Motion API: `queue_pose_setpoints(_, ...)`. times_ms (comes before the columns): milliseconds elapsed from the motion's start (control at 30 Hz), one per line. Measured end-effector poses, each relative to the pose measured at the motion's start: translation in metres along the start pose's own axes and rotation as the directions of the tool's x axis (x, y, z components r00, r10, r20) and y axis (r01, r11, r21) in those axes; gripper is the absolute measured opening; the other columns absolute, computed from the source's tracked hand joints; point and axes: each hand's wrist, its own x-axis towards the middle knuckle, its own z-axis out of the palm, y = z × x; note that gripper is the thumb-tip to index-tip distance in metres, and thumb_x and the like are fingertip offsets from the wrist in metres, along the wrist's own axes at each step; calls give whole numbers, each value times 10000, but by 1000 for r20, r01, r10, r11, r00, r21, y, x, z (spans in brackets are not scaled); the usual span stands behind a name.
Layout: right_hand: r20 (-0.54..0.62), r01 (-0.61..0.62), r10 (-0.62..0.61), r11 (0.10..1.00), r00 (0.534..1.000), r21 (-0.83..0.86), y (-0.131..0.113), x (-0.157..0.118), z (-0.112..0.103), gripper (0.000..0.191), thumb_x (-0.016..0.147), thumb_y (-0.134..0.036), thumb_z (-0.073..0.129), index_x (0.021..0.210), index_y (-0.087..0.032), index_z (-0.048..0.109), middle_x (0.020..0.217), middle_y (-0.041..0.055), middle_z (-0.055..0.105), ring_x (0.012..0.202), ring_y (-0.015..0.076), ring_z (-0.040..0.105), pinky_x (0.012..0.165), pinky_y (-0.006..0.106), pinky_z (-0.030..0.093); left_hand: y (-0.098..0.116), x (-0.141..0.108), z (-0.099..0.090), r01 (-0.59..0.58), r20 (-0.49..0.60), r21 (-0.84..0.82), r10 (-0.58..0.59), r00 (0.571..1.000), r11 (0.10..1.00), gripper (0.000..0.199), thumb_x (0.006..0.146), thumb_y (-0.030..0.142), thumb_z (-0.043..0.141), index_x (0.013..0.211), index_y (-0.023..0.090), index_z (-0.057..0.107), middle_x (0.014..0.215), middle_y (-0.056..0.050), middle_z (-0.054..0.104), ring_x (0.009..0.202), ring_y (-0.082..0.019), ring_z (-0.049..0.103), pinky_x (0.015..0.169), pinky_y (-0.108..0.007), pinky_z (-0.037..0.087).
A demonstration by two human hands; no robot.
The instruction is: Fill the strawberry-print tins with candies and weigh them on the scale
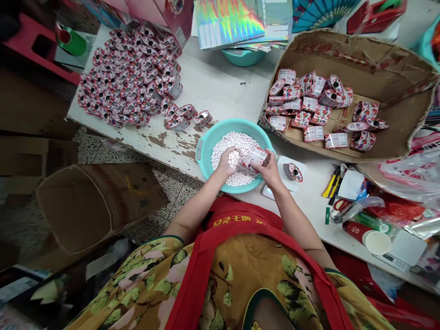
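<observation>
Wht tbl [223, 87]: R hand [268, 169] grip on printed pkg [255, 156] over teal basin [205, 153]; L hand [226, 161] cups wht pellets [234, 159].

One turquoise basin [200, 151] centres the clock, its white pellets [237, 179] beyond counting. One printed tub [254, 156] is over it. Four loose tubs [187, 111] stand at ten o'clock, dozens more massed beyond. One lone tub [294, 172] sits at three. At two, one cardboard box [398, 101] contains upward of twenty. One red cup [367, 237] lies at four.
</observation>
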Motion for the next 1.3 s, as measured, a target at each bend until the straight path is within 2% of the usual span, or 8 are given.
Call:
queue_pose_setpoints(133,-48,160,-184,934,982,-321,-3,3,-1,583,666,-530,791,1129,-210,639,1036,73,642,978,254,611,973,467,508,10,-20,12,-36,-1,20,36,999,999,176,847,332,600,808,164,563,642,-13,604,437,-101,529,362,-168,311)
queue_pose_setpoints(233,6,261,-283,877,959,-403,-7,-2,2,466,726,-460,757,1129,-234,702,1004,64,611,1002,252,597,983,445,500,17,-37,32,-96,41,34,95,995,995,231,888,376,588,807,162,558,651,-17,606,447,-98,532,379,-172,322)
queue_pose_setpoints(433,169,305,-261,887,950,-347,-9,-14,15,455,683,-258,688,1137,-244,706,1106,73,654,1107,277,617,1024,432,487,8,-52,70,-366,78,104,359,930,925,396,918,516,604,744,166,546,709,-26,608,523,-103,557,476,-216,425)
queue_pose_setpoints(633,219,280,-201,858,955,-431,-18,-13,20,308,691,-289,685,988,-210,703,997,81,684,983,309,650,904,442,516,-8,-38,74,-550,41,157,551,834,821,287,856,365,682,702,179,528,661,7,570,548,-116,565,547,-251,474)
queue_pose_setpoints(800,186,265,-206,875,961,-404,-24,-12,19,321,712,-371,702,984,-201,697,1024,89,702,983,313,658,890,431,505,-8,-31,76,-570,-8,190,582,813,799,315,846,385,710,717,190,500,606,33,521,529,-115,557,531,-240,459)
queue_pose_setpoints(1000,163,262,-214,885,963,-384,-30,-14,19,271,702,-301,665,962,-231,690,997,40,722,946,280,667,868,384,512,-7,-31,83,-567,40,191,571,820,801,363,802,386,785,721,188,493,623,43,526,498,-87,527,485,-213,419)
queue_pose_setpoints(1200,132,273,-240,883,962,-382,-30,-14,18,339,695,-300,683,1026,-229,707,1074,66,724,995,299,674,912,414,518,-5,-30,89,-609,44,230,617,786,759,374,843,349,779,673,179,493,604,43,505,506,-77,515,504,-205,420)
queue_pose_setpoints(1300,138,267,-231,884,963,-385,-30,-12,17,356,705,-331,717,1048,-234,710,1054,68,724,991,301,674,903,417,520,-4,-30,91,-587,15,271,607,795,762,395,860,362,775,668,180,482,599,47,499,497,-70,498,500,-197,413)
